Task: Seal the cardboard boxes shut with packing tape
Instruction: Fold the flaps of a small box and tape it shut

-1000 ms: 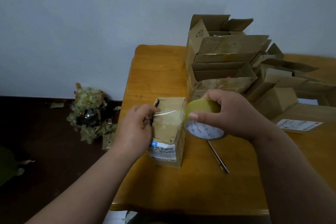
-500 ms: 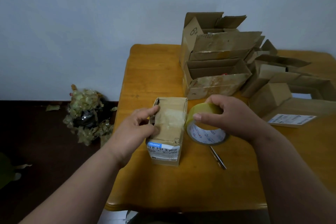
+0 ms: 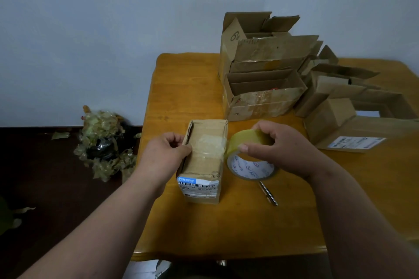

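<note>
A small cardboard box (image 3: 205, 165) with a shipping label on its near end stands on the wooden table (image 3: 226, 229). A strip of clear tape (image 3: 212, 146) lies across its top and runs to the tape roll (image 3: 248, 154) at the box's right edge. My right hand (image 3: 278, 149) grips the roll from above. My left hand (image 3: 166, 154) presses its curled fingers against the box's left edge, on the tape end.
Several open cardboard boxes (image 3: 265, 97) are stacked at the back and right of the table. A flat box with a label (image 3: 353, 140) lies to the right. A metal pen-like tool (image 3: 268, 193) lies under the roll. A heap of crumpled used tape (image 3: 104, 140) sits on the dark floor.
The tape strip, held stretched above the box a second ago, now lies flat on its top. My left hand's fingers have curled against the left edge. The roll stayed at the right edge.
</note>
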`<state>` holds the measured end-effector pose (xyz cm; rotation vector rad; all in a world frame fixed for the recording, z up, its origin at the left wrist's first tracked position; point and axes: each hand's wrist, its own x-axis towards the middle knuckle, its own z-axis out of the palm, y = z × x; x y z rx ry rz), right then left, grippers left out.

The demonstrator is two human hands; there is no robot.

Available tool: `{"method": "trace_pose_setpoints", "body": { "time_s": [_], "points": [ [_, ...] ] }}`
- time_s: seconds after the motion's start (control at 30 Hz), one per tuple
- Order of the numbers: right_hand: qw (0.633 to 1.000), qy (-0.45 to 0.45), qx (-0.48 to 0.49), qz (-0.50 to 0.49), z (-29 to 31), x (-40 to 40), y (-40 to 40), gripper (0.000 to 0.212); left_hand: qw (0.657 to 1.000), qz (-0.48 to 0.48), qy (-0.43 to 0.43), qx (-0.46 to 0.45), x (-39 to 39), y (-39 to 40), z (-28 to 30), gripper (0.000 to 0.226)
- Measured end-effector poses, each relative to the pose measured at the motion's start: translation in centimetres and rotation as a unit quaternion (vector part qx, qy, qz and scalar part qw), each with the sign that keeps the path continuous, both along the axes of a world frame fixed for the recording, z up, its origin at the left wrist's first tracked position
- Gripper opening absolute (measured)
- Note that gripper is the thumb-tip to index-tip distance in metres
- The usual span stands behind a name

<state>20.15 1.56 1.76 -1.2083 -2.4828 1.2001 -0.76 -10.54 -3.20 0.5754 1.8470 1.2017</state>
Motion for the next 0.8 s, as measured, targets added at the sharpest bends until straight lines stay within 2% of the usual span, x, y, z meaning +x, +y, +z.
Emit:
{"method": "trace_pose_setpoints", "body": {
  "time_s": [0.07,0.2,0.3,0.4,0.47,0.53,0.7,0.8],
  "points": [
    [1.000,0.002,0.001,0.001,0.0,0.0,-0.1,0.046,1.000,0.007,-0.007,-0.013,0.1,0.4,-0.1,0.005],
    [1.000,0.003,-0.001,0.005,0.1,0.3,0.0,0.043,0.996,0.021,-0.091,-0.007,0.4,0.7,-0.5,0.008],
    [1.000,0.002,-0.003,0.006,0.0,0.6,0.1,0.043,0.996,0.025,-0.090,0.006,0.9,0.5,-1.0,0.020],
    [1.000,0.008,-0.012,-0.001,-0.3,0.7,0.1,0.049,0.996,0.051,-0.075,0.014,1.1,0.8,-1.1,0.021],
    [1.000,0.013,-0.022,-0.009,-0.5,0.7,0.1,0.053,0.993,0.067,-0.095,0.014,0.9,1.1,-1.1,0.021],
    [0.999,0.024,-0.039,-0.015,-1.0,0.7,0.1,0.050,0.988,0.084,-0.132,0.008,0.7,1.2,-1.1,0.022],
    [0.971,0.119,-0.195,-0.072,-3.0,1.0,-0.1,0.060,0.973,0.110,-0.204,0.012,-0.4,1.0,-1.2,0.026],
    [0.913,0.215,-0.331,-0.107,-4.6,0.7,-0.7,0.086,0.973,0.102,-0.208,0.014,-1.1,0.7,-1.4,0.024]
  ]
}}
